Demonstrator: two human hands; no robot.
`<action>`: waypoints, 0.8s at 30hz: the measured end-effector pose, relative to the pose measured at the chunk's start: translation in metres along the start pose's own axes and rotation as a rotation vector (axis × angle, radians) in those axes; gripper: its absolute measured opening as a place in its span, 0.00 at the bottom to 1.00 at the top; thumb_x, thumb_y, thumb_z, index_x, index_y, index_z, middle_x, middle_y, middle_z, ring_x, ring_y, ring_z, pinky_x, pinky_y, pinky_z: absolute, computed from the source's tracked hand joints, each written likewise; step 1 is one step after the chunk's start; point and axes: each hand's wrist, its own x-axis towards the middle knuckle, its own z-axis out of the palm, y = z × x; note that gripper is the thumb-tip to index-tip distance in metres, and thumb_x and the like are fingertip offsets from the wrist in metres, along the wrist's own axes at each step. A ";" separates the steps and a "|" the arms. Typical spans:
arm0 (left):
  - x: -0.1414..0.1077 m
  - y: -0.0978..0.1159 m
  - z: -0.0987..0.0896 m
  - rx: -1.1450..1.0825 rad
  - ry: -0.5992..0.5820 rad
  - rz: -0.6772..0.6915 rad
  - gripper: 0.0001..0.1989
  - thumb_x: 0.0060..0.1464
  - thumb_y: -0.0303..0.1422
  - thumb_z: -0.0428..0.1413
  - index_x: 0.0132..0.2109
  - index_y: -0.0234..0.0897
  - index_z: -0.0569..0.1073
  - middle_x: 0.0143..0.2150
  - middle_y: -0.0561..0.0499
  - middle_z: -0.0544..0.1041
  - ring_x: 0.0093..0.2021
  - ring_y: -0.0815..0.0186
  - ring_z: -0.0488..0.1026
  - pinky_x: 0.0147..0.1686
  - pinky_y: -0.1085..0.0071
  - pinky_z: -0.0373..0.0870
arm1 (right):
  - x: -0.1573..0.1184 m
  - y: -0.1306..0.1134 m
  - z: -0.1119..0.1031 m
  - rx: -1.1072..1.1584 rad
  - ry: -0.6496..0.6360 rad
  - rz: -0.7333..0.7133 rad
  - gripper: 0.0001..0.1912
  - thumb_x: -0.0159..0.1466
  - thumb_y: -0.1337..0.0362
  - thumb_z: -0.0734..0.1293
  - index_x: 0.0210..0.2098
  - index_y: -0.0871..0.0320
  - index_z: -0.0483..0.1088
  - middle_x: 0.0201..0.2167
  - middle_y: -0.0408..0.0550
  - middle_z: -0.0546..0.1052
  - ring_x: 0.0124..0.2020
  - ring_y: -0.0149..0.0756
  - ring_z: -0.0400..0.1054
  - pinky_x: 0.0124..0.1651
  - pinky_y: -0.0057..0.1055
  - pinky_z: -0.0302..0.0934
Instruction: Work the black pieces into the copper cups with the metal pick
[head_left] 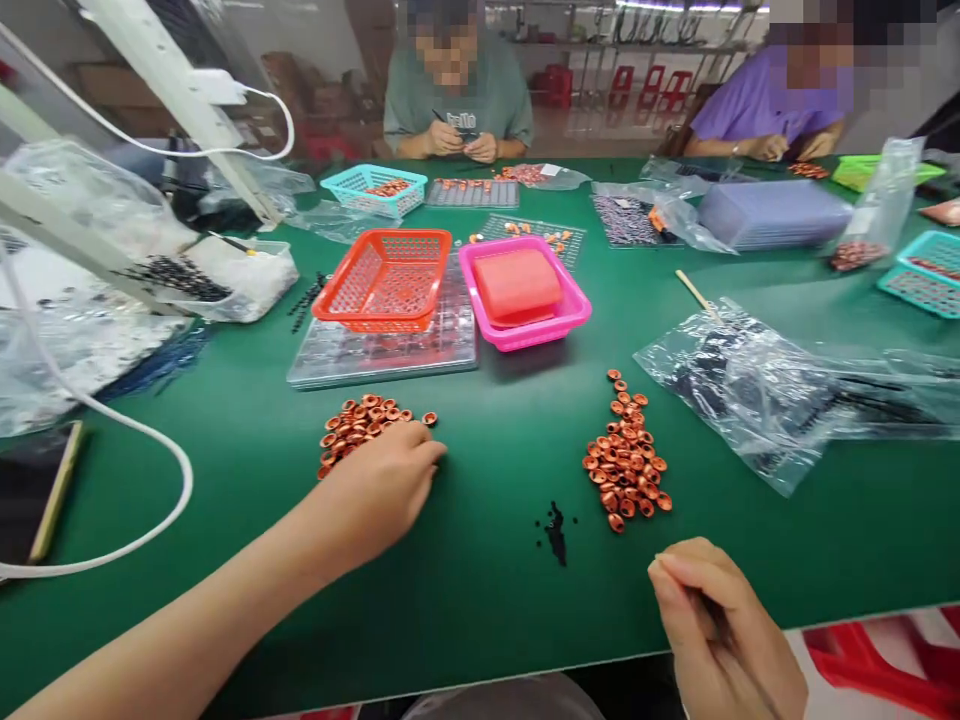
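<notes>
My left hand [386,485] is closed over the right side of a pile of small copper-coloured rings [352,425]; its fingertips point away and what they pinch, if anything, is hidden. At the front edge of the green table [480,600], my right hand [720,620] has its thumb and fingers pressed together, and I cannot make out anything between them. A second pile of copper rings [626,460] lies beyond my right hand. Tiny black pieces [556,535] form a small heap between the hands.
An orange basket [390,280] rests on clear plastic trays [382,360]. Beside it stands a pink basket [574,305] holding a red block [517,285]. Plastic bags [757,390] lie right; a white cable [150,430] and phone [37,490] left. Two people sit opposite.
</notes>
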 end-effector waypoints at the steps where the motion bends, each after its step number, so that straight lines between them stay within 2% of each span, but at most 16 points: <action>1: -0.002 -0.008 0.002 0.034 0.030 -0.001 0.15 0.63 0.25 0.46 0.41 0.33 0.78 0.40 0.41 0.74 0.43 0.52 0.73 0.45 0.55 0.73 | -0.003 0.001 0.000 0.047 0.132 0.046 0.05 0.64 0.69 0.70 0.40 0.56 0.74 0.35 0.48 0.76 0.35 0.34 0.71 0.31 0.28 0.65; 3: -0.004 -0.015 0.004 0.096 0.077 0.000 0.16 0.63 0.26 0.45 0.43 0.31 0.78 0.42 0.38 0.74 0.44 0.48 0.72 0.44 0.52 0.73 | -0.006 0.006 0.003 0.172 0.263 0.144 0.04 0.65 0.69 0.70 0.40 0.56 0.74 0.35 0.47 0.74 0.37 0.34 0.70 0.33 0.28 0.64; 5: -0.002 -0.008 0.003 0.119 0.152 0.018 0.17 0.64 0.26 0.44 0.48 0.28 0.77 0.44 0.36 0.74 0.45 0.47 0.71 0.45 0.50 0.72 | -0.006 0.011 0.007 0.279 0.333 0.208 0.04 0.65 0.68 0.70 0.40 0.56 0.74 0.33 0.46 0.73 0.35 0.33 0.69 0.32 0.28 0.62; 7: 0.005 0.012 0.001 0.068 0.221 0.092 0.18 0.65 0.26 0.44 0.54 0.27 0.75 0.47 0.36 0.75 0.47 0.49 0.71 0.47 0.52 0.72 | -0.004 0.015 0.010 0.328 0.349 0.238 0.03 0.65 0.67 0.70 0.39 0.56 0.73 0.32 0.45 0.73 0.34 0.32 0.69 0.31 0.28 0.61; 9: 0.014 0.042 0.002 -0.066 0.218 0.224 0.17 0.67 0.26 0.45 0.56 0.29 0.73 0.47 0.38 0.76 0.46 0.54 0.72 0.47 0.57 0.72 | -0.003 0.018 0.012 0.345 0.348 0.240 0.03 0.65 0.68 0.69 0.39 0.56 0.73 0.32 0.45 0.72 0.34 0.32 0.68 0.31 0.28 0.61; 11: 0.026 0.074 0.007 -0.189 0.153 0.377 0.14 0.68 0.25 0.46 0.53 0.32 0.74 0.46 0.41 0.77 0.44 0.57 0.71 0.46 0.60 0.72 | -0.004 0.019 0.012 0.354 0.345 0.229 0.03 0.65 0.68 0.69 0.39 0.56 0.73 0.31 0.45 0.72 0.34 0.32 0.68 0.31 0.28 0.61; 13: 0.039 0.103 0.014 -0.224 0.045 0.495 0.13 0.68 0.25 0.46 0.48 0.33 0.75 0.43 0.43 0.76 0.41 0.58 0.71 0.44 0.62 0.71 | -0.005 0.020 0.012 0.357 0.343 0.219 0.03 0.65 0.68 0.69 0.39 0.56 0.73 0.32 0.45 0.73 0.35 0.32 0.68 0.32 0.28 0.62; 16: 0.058 0.131 0.024 -0.182 -0.068 0.596 0.08 0.66 0.27 0.49 0.43 0.33 0.73 0.41 0.43 0.74 0.40 0.58 0.70 0.41 0.62 0.71 | -0.007 0.021 0.011 0.337 0.346 0.215 0.02 0.65 0.68 0.68 0.39 0.56 0.72 0.33 0.46 0.72 0.35 0.32 0.68 0.32 0.28 0.62; 20: 0.072 0.144 0.027 -0.104 -0.180 0.526 0.06 0.65 0.26 0.50 0.40 0.34 0.71 0.40 0.44 0.73 0.39 0.58 0.71 0.37 0.62 0.73 | -0.010 0.021 0.010 0.307 0.336 0.209 0.02 0.65 0.68 0.68 0.39 0.56 0.72 0.32 0.46 0.72 0.35 0.33 0.68 0.31 0.28 0.62; 24: 0.070 0.145 0.024 -0.097 -0.225 0.472 0.05 0.63 0.25 0.51 0.40 0.35 0.71 0.39 0.45 0.73 0.37 0.58 0.72 0.36 0.64 0.75 | -0.010 0.021 0.010 0.314 0.307 0.207 0.03 0.66 0.68 0.67 0.39 0.56 0.72 0.32 0.45 0.72 0.35 0.32 0.67 0.32 0.28 0.62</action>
